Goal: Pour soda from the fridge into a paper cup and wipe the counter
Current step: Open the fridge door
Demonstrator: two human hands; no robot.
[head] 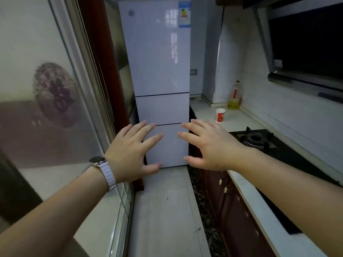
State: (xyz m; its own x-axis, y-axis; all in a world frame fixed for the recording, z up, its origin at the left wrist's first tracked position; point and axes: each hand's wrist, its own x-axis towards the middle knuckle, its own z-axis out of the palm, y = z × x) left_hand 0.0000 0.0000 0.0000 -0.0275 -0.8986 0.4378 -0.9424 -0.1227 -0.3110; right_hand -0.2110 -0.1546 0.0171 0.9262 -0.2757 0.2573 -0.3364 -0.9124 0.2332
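Approaching the shut fridge, nothing fetched yet.

Left hand (130, 151) and right hand (207, 145) reach forward, fingers spread, holding nothing; the fridge (157, 52) stands far ahead with its doors shut, the paper cup (220, 115) on the right counter (239, 119). Next, I judge: open a door, find the unseen soda.

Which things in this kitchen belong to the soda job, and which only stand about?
For the job:
- tall white three-door fridge, all doors closed
- red and white paper cup, upright on the counter
- pale stone counter
- both hands, left and right, open and holding nothing

Standing about:
- yellow oil bottle with red handle
- black gas hob
- dark range hood
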